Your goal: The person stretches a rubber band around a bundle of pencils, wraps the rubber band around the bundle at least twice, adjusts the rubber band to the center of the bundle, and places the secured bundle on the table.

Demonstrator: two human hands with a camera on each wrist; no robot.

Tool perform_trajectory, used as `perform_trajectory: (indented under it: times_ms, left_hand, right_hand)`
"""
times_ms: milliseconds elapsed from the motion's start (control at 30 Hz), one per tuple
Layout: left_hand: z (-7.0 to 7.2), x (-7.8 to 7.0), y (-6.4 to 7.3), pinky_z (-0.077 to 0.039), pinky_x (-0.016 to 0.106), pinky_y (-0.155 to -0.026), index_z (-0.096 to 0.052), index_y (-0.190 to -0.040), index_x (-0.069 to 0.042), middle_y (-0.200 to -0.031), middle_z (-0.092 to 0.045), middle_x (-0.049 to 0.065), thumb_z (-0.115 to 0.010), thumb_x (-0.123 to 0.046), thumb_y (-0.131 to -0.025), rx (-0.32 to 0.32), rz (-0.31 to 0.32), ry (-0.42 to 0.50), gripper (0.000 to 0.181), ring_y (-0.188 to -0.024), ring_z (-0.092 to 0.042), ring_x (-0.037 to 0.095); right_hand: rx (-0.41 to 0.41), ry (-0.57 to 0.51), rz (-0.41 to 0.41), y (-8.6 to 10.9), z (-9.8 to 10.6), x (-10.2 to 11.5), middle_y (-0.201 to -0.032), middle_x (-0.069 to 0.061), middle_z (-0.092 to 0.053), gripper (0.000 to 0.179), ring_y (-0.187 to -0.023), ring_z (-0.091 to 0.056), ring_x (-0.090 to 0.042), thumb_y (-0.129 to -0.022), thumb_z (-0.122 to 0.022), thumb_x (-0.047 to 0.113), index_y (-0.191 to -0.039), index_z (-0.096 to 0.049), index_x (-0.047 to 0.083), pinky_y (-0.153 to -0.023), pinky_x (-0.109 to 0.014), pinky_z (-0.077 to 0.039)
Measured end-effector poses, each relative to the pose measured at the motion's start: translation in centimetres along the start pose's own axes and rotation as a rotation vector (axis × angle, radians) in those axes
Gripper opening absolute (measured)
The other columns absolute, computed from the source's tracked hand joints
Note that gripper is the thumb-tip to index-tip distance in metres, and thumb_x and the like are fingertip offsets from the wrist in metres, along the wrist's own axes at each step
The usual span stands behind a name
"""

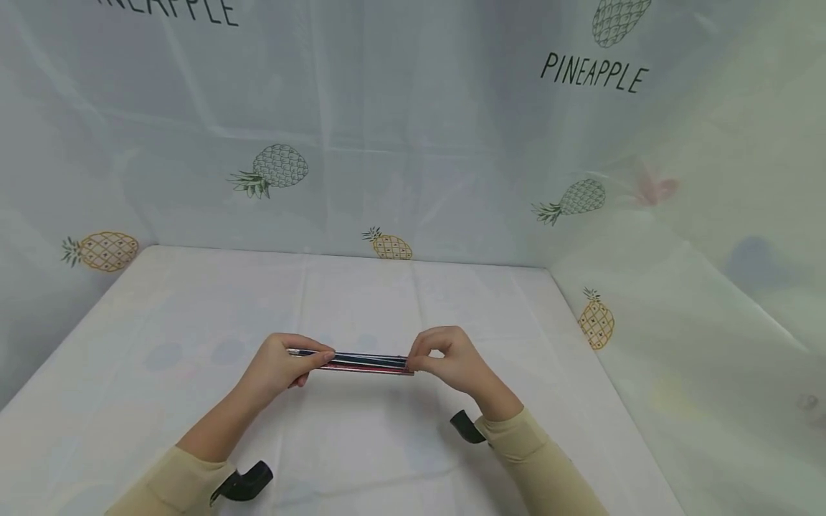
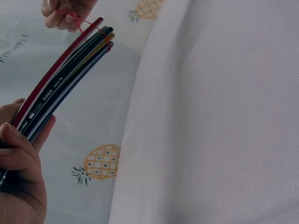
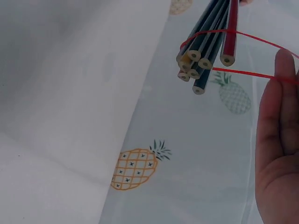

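A bundle of several pencils [image 1: 368,362], mostly dark with a red one and a yellow one, is held level above the table. Around one end of it my left hand [image 1: 274,369] grips, thumb on top. At the other end, a red rubber band [image 3: 247,73] passes round the pencils [image 3: 217,37] and stretches away from them. My right hand [image 1: 454,358] holds the stretched part of that band with its fingers, just off the pencil ends. Flat, unsharpened ends face the right wrist camera. The left palm hides the far end of the bundle.
A white cloth [image 1: 361,437] covers the table below both hands. Pineapple-printed sheeting [image 1: 413,143] hangs behind the table and along its right side. Black curved pieces [image 1: 248,481] stick out at both sleeve cuffs.
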State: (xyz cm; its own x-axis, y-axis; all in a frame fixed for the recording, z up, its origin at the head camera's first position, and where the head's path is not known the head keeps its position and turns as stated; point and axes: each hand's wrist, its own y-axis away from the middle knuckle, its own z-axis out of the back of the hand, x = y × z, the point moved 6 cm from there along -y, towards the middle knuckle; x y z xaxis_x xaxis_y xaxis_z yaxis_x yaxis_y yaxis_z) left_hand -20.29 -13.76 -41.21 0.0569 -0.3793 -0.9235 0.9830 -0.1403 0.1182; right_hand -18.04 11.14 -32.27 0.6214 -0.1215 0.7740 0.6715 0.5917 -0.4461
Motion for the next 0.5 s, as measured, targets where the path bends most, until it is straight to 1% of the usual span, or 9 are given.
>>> perform_trajectory:
  times_ms: [100,167,233,300,333,400,467,500]
  left_hand:
    - [0.3,0.2,0.0,-0.036,0.026,-0.044,-0.079,-0.095,-0.011,-0.05,-0.054,0.003,-0.081,-0.035,-0.08,-0.025,-0.01,-0.022,0.029,-0.047,-0.048,0.015]
    - [0.5,0.2,0.0,-0.035,0.025,-0.044,-0.079,-0.096,-0.011,-0.05,-0.054,0.003,-0.08,-0.034,-0.081,-0.044,-0.01,-0.031,0.028,-0.048,-0.048,0.015]
    - [0.8,0.2,0.0,-0.034,0.025,-0.044,-0.079,-0.098,-0.01,-0.05,-0.054,0.003,-0.079,-0.034,-0.082,-0.062,-0.007,-0.04,0.029,-0.048,-0.048,0.016]
    - [1.0,0.2,0.0,-0.032,0.026,-0.045,-0.078,-0.1,-0.009,-0.05,-0.053,0.003,-0.079,-0.034,-0.082,-0.077,-0.002,-0.046,0.03,-0.049,-0.047,0.016]
    - [1.1,0.1,0.0,-0.032,0.026,-0.045,-0.078,-0.1,-0.009,-0.05,-0.053,0.003,-0.079,-0.033,-0.082,-0.082,-0.001,-0.04,0.031,-0.049,-0.047,0.015]
    - [1.1,0.1,-0.1,-0.032,0.026,-0.045,-0.078,-0.1,-0.008,-0.05,-0.052,0.003,-0.079,-0.032,-0.082,-0.09,-0.001,-0.031,0.03,-0.049,-0.046,0.015]
    - [1.1,0.1,-0.1,-0.032,0.026,-0.045,-0.078,-0.098,-0.007,-0.05,-0.052,0.003,-0.08,-0.031,-0.082,-0.085,-0.006,-0.016,0.029,-0.048,-0.045,0.015]
    - [1.0,0.0,-0.1,-0.032,0.025,-0.045,-0.078,-0.098,-0.007,-0.05,-0.052,0.003,-0.08,-0.031,-0.082,-0.079,-0.007,-0.006,0.028,-0.048,-0.045,0.014]
  right_hand:
    - [0.021,-0.084,-0.066,0.0,-0.1,-0.6,-0.066,-0.02,-0.061,0.027,-0.067,-0.058,-0.025,-0.074,-0.057,-0.023,-0.056,-0.058,-0.003,-0.074,-0.03,-0.049]
    - [0.02,-0.129,-0.092,0.3,-0.2,-1.6,-0.065,-0.018,-0.057,0.027,-0.068,-0.055,-0.021,-0.077,-0.057,-0.02,-0.058,-0.056,-0.001,-0.072,-0.031,-0.045]
    - [0.008,-0.182,-0.125,0.6,-0.4,-2.7,-0.066,-0.011,-0.054,0.023,-0.072,-0.052,-0.019,-0.081,-0.057,-0.015,-0.062,-0.054,-0.003,-0.07,-0.03,-0.042]
    - [-0.008,-0.243,-0.126,0.8,-0.6,-3.6,-0.069,-0.004,-0.055,0.018,-0.073,-0.051,-0.015,-0.085,-0.056,-0.012,-0.068,-0.056,-0.004,-0.068,-0.028,-0.041]
    - [-0.009,-0.274,-0.1,0.9,-0.7,-3.9,-0.072,-0.003,-0.057,0.014,-0.074,-0.053,-0.014,-0.086,-0.056,-0.011,-0.073,-0.058,-0.006,-0.068,-0.028,-0.043]
    - [-0.007,-0.339,-0.034,0.7,-0.9,-3.7,-0.078,-0.008,-0.062,0.01,-0.078,-0.059,-0.015,-0.088,-0.052,-0.013,-0.082,-0.06,-0.012,-0.072,-0.028,-0.048]
    - [0.008,-0.389,0.06,0.5,-1.2,-3.2,-0.086,-0.021,-0.066,0.013,-0.081,-0.065,-0.018,-0.089,-0.049,-0.017,-0.091,-0.061,-0.016,-0.076,-0.033,-0.053]
    - [0.013,-0.4,0.096,0.4,-1.3,-3.0,-0.089,-0.027,-0.066,0.015,-0.082,-0.067,-0.02,-0.09,-0.048,-0.017,-0.096,-0.062,-0.018,-0.078,-0.035,-0.055]
